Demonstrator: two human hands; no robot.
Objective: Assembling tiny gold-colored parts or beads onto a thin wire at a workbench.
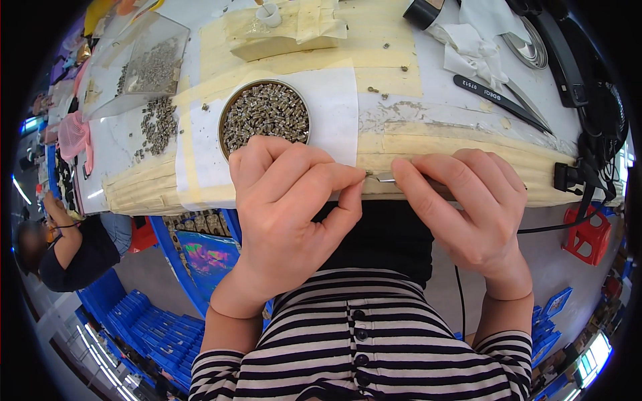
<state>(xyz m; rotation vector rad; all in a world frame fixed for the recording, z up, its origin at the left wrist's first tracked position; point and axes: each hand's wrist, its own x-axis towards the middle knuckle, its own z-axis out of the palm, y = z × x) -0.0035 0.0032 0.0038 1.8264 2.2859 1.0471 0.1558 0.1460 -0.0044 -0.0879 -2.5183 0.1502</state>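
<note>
Presently, a very small part (367, 174) — too small to be identified — is pinched between the thumb and forefinger of the left hand (287, 200), at the near edge of the taped workbench (401, 144). The tip of a pair of metal tweezers (386, 178) is brought against it; the tweezers are gripped in the closed fingers of the right hand (468, 207). Just beyond the left hand, a round tin (265, 117) filled with small grey metal pieces is noted, set on white paper (328, 100). Loose pieces (157, 123) of the same kind are scattered further left — beside a clear plastic tray (144, 63). Black-handled tweezers (498, 100) lie well apart, at the right.
</note>
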